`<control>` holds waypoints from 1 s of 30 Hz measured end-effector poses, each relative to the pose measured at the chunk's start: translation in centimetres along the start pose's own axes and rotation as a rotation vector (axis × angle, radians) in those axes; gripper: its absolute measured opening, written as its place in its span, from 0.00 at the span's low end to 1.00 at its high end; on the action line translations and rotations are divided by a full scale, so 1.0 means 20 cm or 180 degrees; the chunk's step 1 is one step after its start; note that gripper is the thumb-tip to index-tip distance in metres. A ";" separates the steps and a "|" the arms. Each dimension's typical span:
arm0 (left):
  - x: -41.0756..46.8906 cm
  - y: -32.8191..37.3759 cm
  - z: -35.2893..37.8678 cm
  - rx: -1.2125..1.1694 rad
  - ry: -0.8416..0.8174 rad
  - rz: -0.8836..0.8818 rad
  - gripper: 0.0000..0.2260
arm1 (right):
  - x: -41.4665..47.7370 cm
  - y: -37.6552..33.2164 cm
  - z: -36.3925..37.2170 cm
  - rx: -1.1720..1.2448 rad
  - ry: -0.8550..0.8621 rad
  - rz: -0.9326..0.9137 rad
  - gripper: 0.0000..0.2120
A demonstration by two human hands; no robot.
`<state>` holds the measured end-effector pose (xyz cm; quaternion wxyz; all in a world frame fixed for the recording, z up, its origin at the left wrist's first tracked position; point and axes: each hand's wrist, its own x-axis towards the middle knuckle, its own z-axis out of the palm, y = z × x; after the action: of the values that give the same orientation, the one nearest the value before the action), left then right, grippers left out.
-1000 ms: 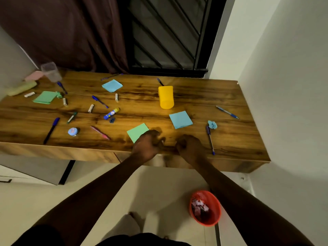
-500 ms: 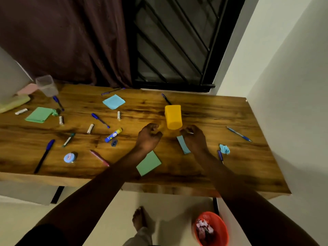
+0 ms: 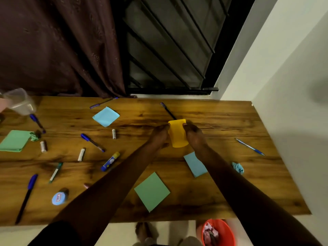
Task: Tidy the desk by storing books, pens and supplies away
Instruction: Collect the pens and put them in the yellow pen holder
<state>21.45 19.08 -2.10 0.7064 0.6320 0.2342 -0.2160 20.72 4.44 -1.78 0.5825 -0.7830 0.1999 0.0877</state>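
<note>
Two hands are clasping the yellow cup from opposite sides. The left hand is wrapping its left wall and the right hand its right wall, with the fingertips of both reaching up to the rim. The cup is standing upright on the wooden worktop, about mid-width and toward the back.

Around the cup:
- A black pen is lying just behind it, one end running to the rim.
- A blue note pad is lying on the near side, partly under the right forearm.
- A green note pad is lying between the two forearms, near the front edge.
- Crumpled blue paper is sitting just right of the right forearm.
- A blue pen is lying farther right, well apart from the cup.

Left half of the worktop:
- A second blue pad is lying toward the back, with a purple pen beyond it by the curtain.
- A glue stick is lying just beside the left forearm.
- A capped blue pen and a small white tube are lying near it.
- A green marker, a long dark pen and a round blue tin are sitting toward the front left.
- Another green pad is lying at the far left edge.
- A clear plastic tub, blurred, is standing at the back left.

On the floor below the front right edge, a red bin is holding crumpled paper.
</note>
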 end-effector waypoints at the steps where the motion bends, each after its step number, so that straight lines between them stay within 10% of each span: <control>1: 0.01 0.01 0.01 -0.0061 0.0007 -0.0036 0.21 | 0.01 0.00 0.01 -0.0091 -0.0031 0.0022 0.26; 30: -0.21 -0.32 -0.18 -0.0249 0.0947 0.0971 0.03 | -0.21 0.23 0.10 0.0217 -0.0233 -0.0652 0.08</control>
<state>14.00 22.07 -5.05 0.7125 0.6572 0.2457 -0.0017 15.21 6.13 -4.92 0.6216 -0.7753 0.1003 0.0494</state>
